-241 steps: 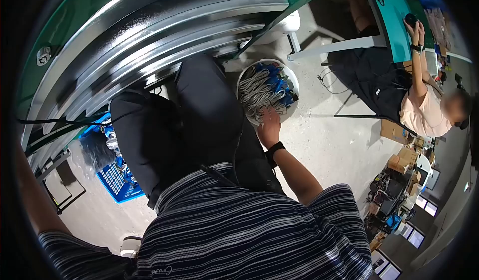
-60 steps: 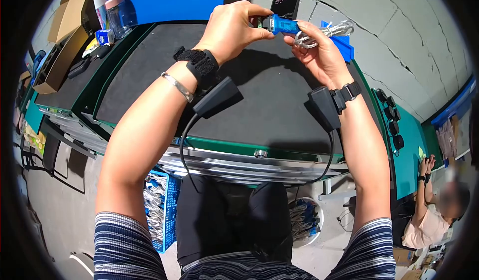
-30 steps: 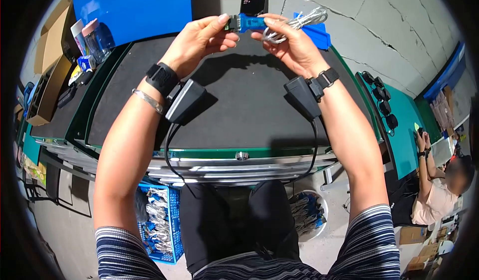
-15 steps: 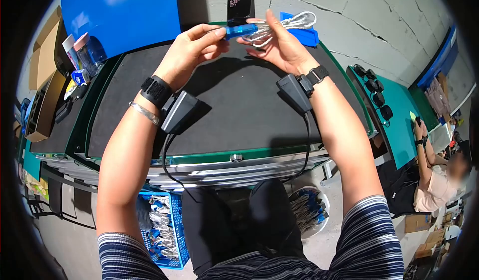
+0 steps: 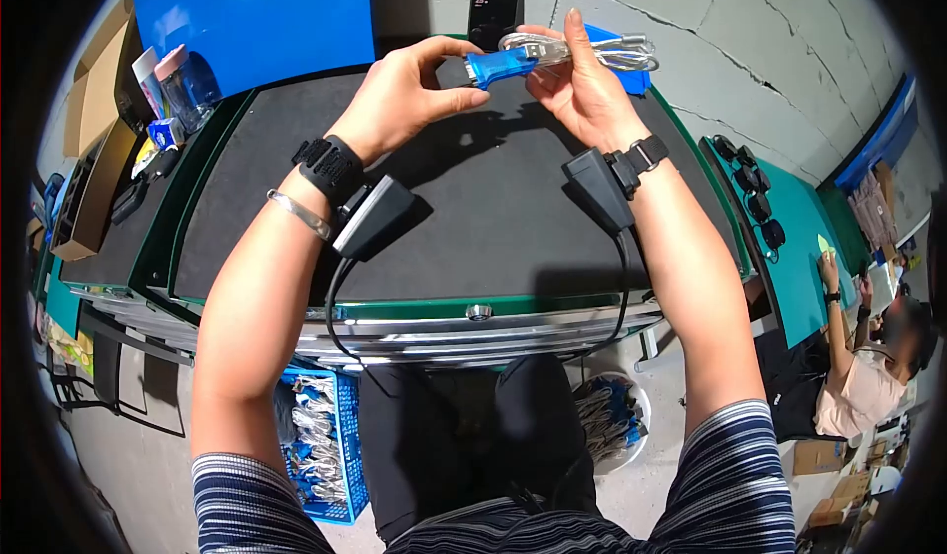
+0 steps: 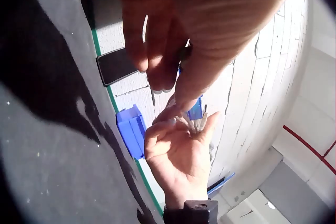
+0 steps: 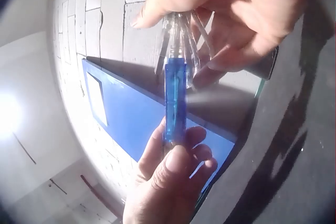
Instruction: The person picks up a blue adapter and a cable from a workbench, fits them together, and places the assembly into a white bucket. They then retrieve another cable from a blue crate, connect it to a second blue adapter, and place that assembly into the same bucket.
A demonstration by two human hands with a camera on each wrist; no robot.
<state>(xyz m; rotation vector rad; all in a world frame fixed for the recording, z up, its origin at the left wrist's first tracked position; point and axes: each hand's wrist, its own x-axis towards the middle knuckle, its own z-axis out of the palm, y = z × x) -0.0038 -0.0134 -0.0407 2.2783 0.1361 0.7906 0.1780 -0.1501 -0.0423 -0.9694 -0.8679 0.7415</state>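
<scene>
In front of me, over the workbench, both hands hold one serial adapter cable with a see-through blue connector and a bundled, silvery clear cord. My left hand pinches the connector's wide metal end between thumb and fingers. My right hand holds the bundle, thumb pointing up. Seen from the right wrist, the blue connector body stands between the two hands, the cord's loops fanning out under the right fingers. A small dark piece shows among the left fingers in the left wrist view.
A phone leans at the wall behind, with a blue bin to its right and a blue panel to its left. Below are a blue basket and a white bucket of cables. A person sits at right.
My right hand was down at the cable bucket at first. Later both hands held the cable above the bench, a small green-black piece at the connector's end. Now the connector is turned, its broad face showing.
</scene>
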